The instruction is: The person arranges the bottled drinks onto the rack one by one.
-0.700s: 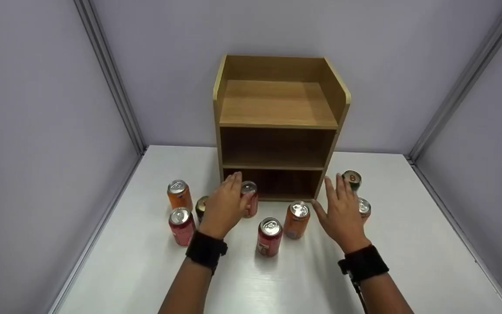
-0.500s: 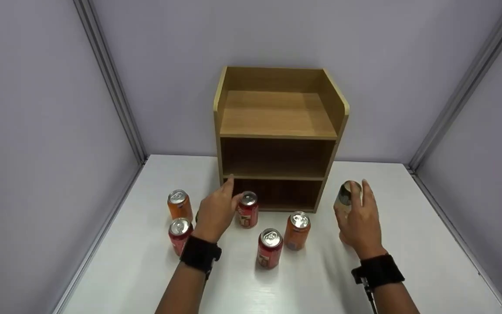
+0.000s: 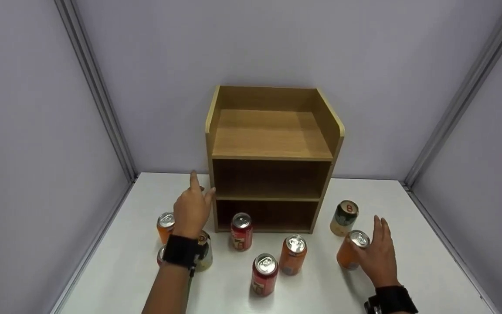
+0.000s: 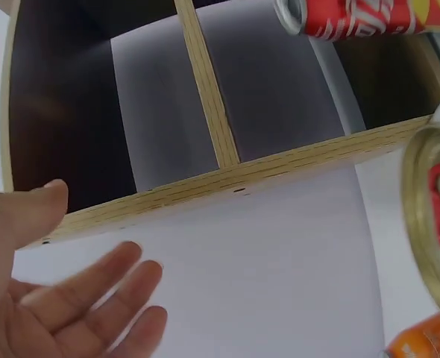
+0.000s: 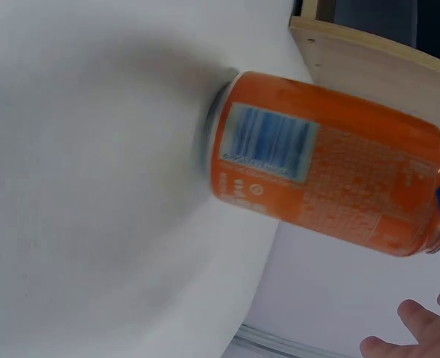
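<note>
My left hand (image 3: 192, 211) hovers beside the shelf's left side, fingers apart and holding nothing. Below it are a green-and-cream can (image 3: 206, 250), an orange can (image 3: 165, 226) and a red can, mostly hidden by my wrist. The left wrist view shows the hand (image 4: 78, 291) empty, next to the shelf's edge. My right hand (image 3: 379, 257) is to the right of another orange can (image 3: 349, 253), its fingers extended. In the right wrist view, that can (image 5: 332, 164) stands apart from the visible fingertips (image 5: 414, 313). Behind it stands another green-and-cream can (image 3: 344, 218).
A wooden shelf unit (image 3: 273, 157) with an open top and two compartments stands against the back wall. In front of it are a red can (image 3: 242, 233), a second red can (image 3: 264, 277) and an orange can (image 3: 293, 257). Grey-framed partitions enclose the white table (image 3: 316, 296).
The left hand has moved left, away from the red can by the shelf. The right hand has shifted right past the orange can. The head view has tilted upward.
</note>
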Tool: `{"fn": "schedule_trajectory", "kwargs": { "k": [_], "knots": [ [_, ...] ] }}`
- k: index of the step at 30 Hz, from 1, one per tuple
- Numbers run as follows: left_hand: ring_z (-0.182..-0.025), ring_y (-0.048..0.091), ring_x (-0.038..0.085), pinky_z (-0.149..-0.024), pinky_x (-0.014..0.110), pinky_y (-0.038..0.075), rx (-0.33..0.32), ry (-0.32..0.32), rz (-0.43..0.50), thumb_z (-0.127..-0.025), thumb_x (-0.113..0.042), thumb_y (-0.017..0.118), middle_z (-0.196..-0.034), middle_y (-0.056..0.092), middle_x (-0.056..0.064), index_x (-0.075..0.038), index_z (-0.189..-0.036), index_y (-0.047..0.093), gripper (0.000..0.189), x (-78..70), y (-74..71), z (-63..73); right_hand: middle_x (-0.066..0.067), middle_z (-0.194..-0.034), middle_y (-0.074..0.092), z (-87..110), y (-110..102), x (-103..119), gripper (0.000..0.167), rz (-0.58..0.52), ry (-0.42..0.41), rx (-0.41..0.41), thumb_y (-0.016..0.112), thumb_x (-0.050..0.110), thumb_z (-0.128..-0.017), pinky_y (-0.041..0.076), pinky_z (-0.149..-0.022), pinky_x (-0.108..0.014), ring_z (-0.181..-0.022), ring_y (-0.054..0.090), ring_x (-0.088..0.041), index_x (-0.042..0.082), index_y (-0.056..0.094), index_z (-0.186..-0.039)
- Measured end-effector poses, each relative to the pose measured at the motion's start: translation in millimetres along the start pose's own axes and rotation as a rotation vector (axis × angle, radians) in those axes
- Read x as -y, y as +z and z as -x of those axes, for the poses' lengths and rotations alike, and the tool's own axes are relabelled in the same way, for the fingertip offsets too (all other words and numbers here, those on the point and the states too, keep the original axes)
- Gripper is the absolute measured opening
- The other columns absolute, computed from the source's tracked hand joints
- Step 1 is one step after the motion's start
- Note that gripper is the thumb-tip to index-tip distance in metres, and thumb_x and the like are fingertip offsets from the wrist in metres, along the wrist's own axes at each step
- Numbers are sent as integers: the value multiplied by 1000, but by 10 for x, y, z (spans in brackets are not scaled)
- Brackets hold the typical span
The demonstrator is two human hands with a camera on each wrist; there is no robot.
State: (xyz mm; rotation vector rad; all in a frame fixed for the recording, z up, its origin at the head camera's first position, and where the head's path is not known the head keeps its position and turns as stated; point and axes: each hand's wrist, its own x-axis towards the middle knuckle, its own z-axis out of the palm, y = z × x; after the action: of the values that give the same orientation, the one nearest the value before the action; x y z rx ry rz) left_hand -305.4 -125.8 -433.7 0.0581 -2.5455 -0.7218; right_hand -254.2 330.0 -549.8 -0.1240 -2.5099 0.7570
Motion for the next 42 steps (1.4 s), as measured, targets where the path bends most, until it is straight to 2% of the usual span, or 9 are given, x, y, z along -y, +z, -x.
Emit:
{"fn": "schedule_trajectory", "kwargs": {
  "k": [3, 9, 13, 16, 23, 28, 34, 39, 42],
  "knots": [
    [-84, 76, 42, -72, 54, 59, 16, -5, -17, -102, -40, 67, -100, 78, 24, 4, -155, 41, 74, -29, 30, -90, -40, -163, 27, 10, -47, -45, 108, 8, 27, 40, 90, 26, -83, 38, -113, -70, -145, 37, -61, -6, 23, -162],
    [-77, 75, 45, -69, 56, 58, 57, 59, -8, -102, -43, 66, -89, 76, 29, 1, -153, 47, 69, -138, 156, -301, -40, -161, 31, -13, -135, -90, 116, 32, 136, 252, 87, 33, -85, 39, -114, -68, -146, 39, -58, -4, 11, -165],
    [-76, 76, 43, -67, 55, 59, 39, 81, 19, -101, -43, 69, -90, 76, 28, 0, -149, 52, 67, -167, 228, -394, -40, -158, 39, -39, -119, -131, 119, -3, 229, 370, 85, 39, -87, 42, -112, -68, -142, 45, -57, -2, 8, -166],
    [-75, 76, 42, -65, 55, 58, 4, 75, 12, -99, -37, 72, -90, 77, 26, -3, -144, 57, 58, -152, 273, -426, -39, -159, 37, -45, -107, -152, 117, -42, 265, 394, 86, 35, -86, 39, -114, -68, -144, 43, -57, -1, 9, -167],
    [-69, 74, 43, -61, 57, 56, -72, 89, 13, -97, -23, 73, -80, 76, 24, -5, -138, 62, 46, -153, 388, -424, -37, -155, 43, 5, -199, -105, 111, -56, 273, 334, 87, 26, -83, 39, -115, -67, -142, 46, -54, -1, 18, -165],
    [-67, 73, 40, -61, 56, 55, -77, 66, 62, -97, -22, 72, -81, 76, 23, -6, -141, 61, 48, -127, 408, -389, -33, -148, 49, 116, -292, 33, 102, -71, 222, 271, 87, 25, -82, 43, -112, -66, -138, 52, -51, -1, 29, -161],
    [-69, 74, 40, -63, 56, 56, -75, 12, 61, -96, -20, 71, -83, 77, 22, -5, -138, 64, 44, -73, 395, -347, -30, -140, 58, 137, -517, 447, 94, -92, 38, 100, 92, 19, -77, 52, -102, -66, -128, 60, -49, -2, 42, -154],
    [-67, 73, 39, -62, 55, 56, -81, 9, 68, -96, -19, 70, -83, 77, 22, -4, -138, 65, 44, -76, 396, -340, -32, -138, 60, -4, -750, 805, 98, -143, -150, -35, 97, 18, -69, 51, -97, -71, -126, 60, -52, -2, 46, -151],
    [-66, 72, 39, -61, 55, 55, -86, 16, 77, -97, -19, 70, -80, 76, 22, -2, -130, 68, 37, -97, 406, -341, -33, -136, 60, -120, -852, 985, 98, -197, -229, -72, 97, 16, -68, 49, -97, -72, -125, 60, -52, -3, 47, -151]
  ]
}}
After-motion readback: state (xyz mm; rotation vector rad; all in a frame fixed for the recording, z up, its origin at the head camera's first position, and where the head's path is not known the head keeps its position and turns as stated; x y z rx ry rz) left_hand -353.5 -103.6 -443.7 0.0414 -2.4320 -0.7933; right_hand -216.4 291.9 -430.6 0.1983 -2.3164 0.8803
